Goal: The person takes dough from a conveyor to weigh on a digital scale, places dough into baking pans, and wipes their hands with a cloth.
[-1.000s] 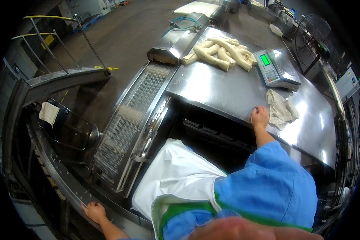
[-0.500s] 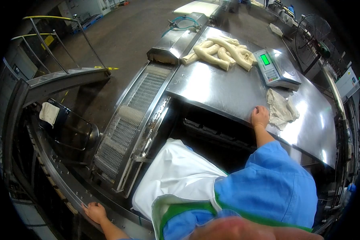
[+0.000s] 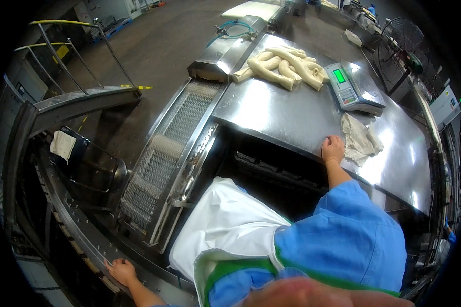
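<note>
My left hand (image 3: 121, 271) rests at the lower left on a curved metal rail (image 3: 95, 249), its fingers stretched over the top and nothing in them. On the right, my right hand (image 3: 333, 149) lies at the near edge of a steel table (image 3: 281, 120), fingers curled in against that edge. Just beside it is a crumpled beige cloth (image 3: 358, 139). Behind the cloth stands a digital scale (image 3: 354, 88) with a lit green display. Several thick pale dough rolls (image 3: 271, 70) lie piled at the table's far left, apart from both hands.
A wire-mesh conveyor (image 3: 169, 148) runs down beside the table from a steel housing (image 3: 225, 51). To the left are a black chair (image 3: 79, 153) with a cloth on it and yellow-topped railings (image 3: 61, 59). A fan (image 3: 400, 43) stands at the back right.
Both my hands stay where they were. At the far right edge, a bit of blue, seemingly another person's clothing, has shifted and shows more.
</note>
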Demonstrator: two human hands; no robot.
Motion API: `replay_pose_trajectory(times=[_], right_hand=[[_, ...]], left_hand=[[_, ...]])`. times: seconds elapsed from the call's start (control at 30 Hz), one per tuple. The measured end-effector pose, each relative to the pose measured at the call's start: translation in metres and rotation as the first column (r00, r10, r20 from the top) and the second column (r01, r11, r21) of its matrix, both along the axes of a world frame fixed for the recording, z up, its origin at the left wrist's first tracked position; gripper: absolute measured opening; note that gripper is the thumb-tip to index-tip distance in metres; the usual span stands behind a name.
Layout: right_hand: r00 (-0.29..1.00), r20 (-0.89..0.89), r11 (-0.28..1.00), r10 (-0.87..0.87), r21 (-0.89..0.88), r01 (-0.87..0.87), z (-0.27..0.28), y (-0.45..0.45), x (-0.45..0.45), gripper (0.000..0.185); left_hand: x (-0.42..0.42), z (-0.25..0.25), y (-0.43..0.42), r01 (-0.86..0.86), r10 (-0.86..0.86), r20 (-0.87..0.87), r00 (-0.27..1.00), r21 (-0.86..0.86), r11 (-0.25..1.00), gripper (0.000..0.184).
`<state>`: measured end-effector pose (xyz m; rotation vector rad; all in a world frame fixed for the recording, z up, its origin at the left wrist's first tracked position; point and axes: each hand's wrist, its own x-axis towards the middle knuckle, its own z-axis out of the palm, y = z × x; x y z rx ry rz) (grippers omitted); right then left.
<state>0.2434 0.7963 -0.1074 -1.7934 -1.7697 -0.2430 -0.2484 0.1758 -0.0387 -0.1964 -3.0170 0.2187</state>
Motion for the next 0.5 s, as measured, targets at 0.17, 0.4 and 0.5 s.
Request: replay_pose_trajectory(times=[0.17,0.4,0.5], right_hand=[[1.0,0.002,1.0,-0.002,-0.026,0.002,0.0053,-0.0029,-0.0021,0.016],[1.0,0.01,1.0,0.006,-0.001,-0.006,0.0021,-0.0011,-0.0007,0.016],[1.0,0.015,1.0,0.003,-0.001,-0.003,-0.0009,0.0007,0.0009,0.016]], left_hand=[[-0.0036,-0.0079,-0.0047,-0.008,0.007,-0.014,1.0,-0.022,1.0,0.017],[-0.0045,-0.008,-0.007,0.001,-0.001,0.001,1.0,0.001,1.0,0.017],[-0.0046,-0.0093,-0.0071,-0.005,0.005,-0.01,1.0,0.002,1.0,0.017]])
